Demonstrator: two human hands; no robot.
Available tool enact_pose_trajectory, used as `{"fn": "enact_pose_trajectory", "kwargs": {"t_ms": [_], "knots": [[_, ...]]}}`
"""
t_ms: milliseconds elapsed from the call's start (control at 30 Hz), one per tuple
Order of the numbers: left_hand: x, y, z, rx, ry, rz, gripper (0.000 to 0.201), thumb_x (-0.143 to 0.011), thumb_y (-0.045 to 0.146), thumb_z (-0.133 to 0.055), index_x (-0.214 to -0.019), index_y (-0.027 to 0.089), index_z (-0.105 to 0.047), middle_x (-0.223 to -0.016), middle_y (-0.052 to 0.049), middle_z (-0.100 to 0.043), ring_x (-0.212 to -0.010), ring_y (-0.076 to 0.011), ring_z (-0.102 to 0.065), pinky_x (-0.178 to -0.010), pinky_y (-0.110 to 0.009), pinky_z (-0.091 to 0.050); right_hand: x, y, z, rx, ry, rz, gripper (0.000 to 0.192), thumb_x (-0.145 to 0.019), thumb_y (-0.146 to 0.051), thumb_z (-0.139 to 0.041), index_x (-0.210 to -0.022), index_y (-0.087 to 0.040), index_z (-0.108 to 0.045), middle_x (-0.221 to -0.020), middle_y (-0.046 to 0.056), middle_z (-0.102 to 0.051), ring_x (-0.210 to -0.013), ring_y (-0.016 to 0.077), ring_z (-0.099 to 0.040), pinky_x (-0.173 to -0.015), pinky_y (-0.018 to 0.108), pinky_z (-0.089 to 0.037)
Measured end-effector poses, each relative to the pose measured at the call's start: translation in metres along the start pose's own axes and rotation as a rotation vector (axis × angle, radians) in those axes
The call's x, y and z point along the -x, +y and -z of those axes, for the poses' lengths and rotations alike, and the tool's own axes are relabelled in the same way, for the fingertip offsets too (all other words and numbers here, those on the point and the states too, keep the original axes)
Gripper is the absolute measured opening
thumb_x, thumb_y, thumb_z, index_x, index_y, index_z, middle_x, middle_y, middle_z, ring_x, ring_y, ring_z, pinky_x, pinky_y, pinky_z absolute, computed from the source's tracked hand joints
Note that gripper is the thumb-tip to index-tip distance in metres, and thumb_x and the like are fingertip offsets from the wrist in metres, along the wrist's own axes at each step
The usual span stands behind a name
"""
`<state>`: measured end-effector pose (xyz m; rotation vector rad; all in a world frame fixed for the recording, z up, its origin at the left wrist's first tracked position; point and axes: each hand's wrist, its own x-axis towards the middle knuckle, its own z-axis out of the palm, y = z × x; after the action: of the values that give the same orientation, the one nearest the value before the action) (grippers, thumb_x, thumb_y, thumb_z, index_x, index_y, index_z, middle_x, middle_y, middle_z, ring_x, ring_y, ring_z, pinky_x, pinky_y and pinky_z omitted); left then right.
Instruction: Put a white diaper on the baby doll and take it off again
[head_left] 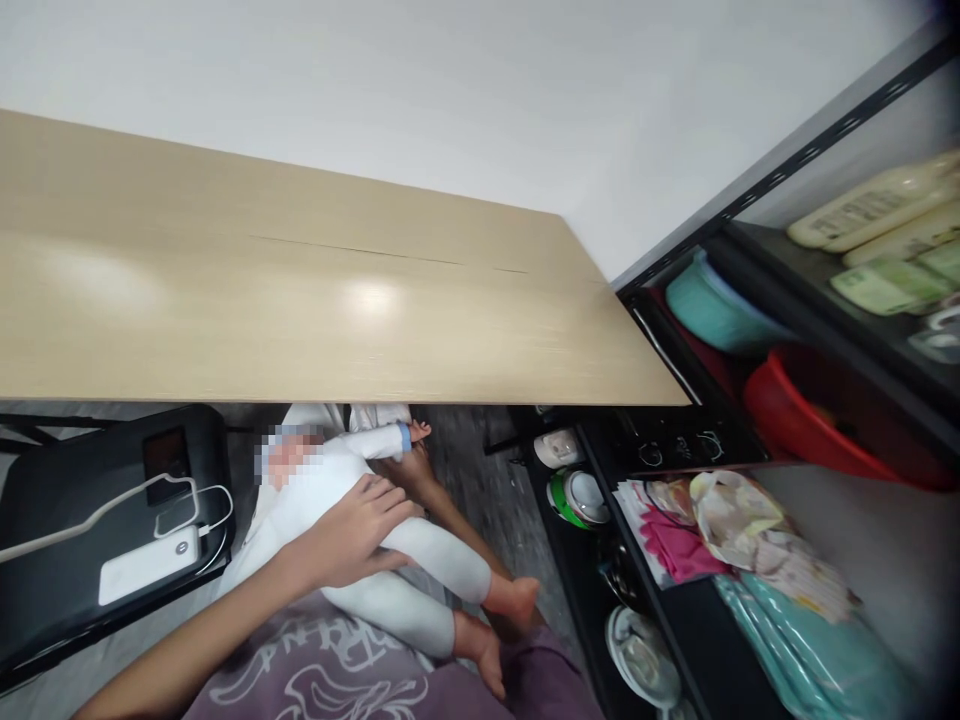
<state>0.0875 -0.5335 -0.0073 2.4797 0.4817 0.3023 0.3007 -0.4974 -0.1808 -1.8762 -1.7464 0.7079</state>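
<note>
A baby doll (360, 540) in a white suit is held on the lap, below the worktop (300, 300). The left hand (352, 535) is laid spread on its belly; the right hand (412, 470), beyond it, is mostly hidden, grip unclear. The doll appears fully dressed already.

We see a wood-grain table top (300, 290), smooth, semi-gloss with a light glare patch. At 4 o'clock, black metal shelving (817, 150), matt; the red basin (817, 415) and teal tub (712, 310) on it look like glossy plastic. The doll (390, 540) wears soft white cloth, limbs smooth plastic. At 8 o'clock, a glossy white power bank (150, 565) on a matt black chair seat (67, 520).
</note>
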Motion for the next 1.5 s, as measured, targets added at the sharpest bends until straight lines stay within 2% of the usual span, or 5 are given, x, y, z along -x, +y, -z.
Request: {"fn": "enact_pose_trajectory", "kwargs": {"t_ms": [267,533,800,1033,1500], "knots": [[0.001,-0.003,0.009,0.0,-0.059,-0.099,0.044,-0.109,0.06,-0.074,-0.137,0.026,-0.07,-0.123,-0.008,-0.076,-0.113,-0.0321,-0.066,-0.103,-0.048,-0.046,0.062,-0.01,0.104,-0.021,0.239,0.181,0.065,-0.107,-0.046,-0.075,-0.165,-0.023,-0.057,-0.162,0.018,-0.064,-0.152,0.0375,-0.059,-0.132,0.059,-0.048],[0.012,-0.001,0.016,0.123,0.022,-0.056,0.049,-0.109,0.061,-0.076,-0.146,0.03,-0.069,-0.148,-0.008,-0.075,-0.136,-0.0331,-0.066,-0.119,-0.05,-0.047,-0.025,-0.098,0.088,0.26,-0.36,0.517,0.042,-0.105,-0.025,-0.076,-0.147,-0.02,-0.071,-0.144,0.013,-0.077,-0.134,0.0342,-0.07,-0.124,0.05,-0.052],[0.136,-0.044,-0.042,0.161,0.882,0.582,0.033,-0.11,0.043,-0.07,-0.135,0.027,-0.056,-0.131,-0.01,-0.068,-0.12,-0.0293,-0.071,-0.107,-0.048,-0.06,-0.021,-0.121,0.096,0.371,-0.307,0.623,0.029,-0.115,-0.03,-0.067,-0.143,-0.02,-0.068,-0.136,0.012,-0.075,-0.127,0.0303,-0.071,-0.11,0.043,-0.055],[0.186,-0.053,-0.054,0.47,0.524,1.116,0.078,-0.077,0.075,-0.081,-0.131,0.021,-0.068,-0.13,-0.016,-0.08,-0.12,-0.0424,-0.078,-0.109,-0.06,-0.062,-0.025,-0.137,0.099,0.376,-0.279,0.737,0.032,-0.115,-0.025,-0.066,-0.146,-0.018,-0.067,-0.136,0.014,-0.074,-0.127,0.0322,-0.068,-0.111,0.048,-0.055],[0.173,-0.018,0.014,0.296,0.455,0.781,0.073,-0.09,0.049,-0.078,-0.15,0.027,-0.042,-0.126,-0.011,-0.077,-0.106,-0.0323,-0.082,-0.087,-0.042,-0.067,0.048,-0.142,0.204,0.18,0.035,0.559,0.038,-0.109,-0.03,-0.071,-0.147,-0.029,-0.067,-0.137,0.008,-0.08,-0.119,0.029,-0.078,-0.096,0.037,-0.063]]}}
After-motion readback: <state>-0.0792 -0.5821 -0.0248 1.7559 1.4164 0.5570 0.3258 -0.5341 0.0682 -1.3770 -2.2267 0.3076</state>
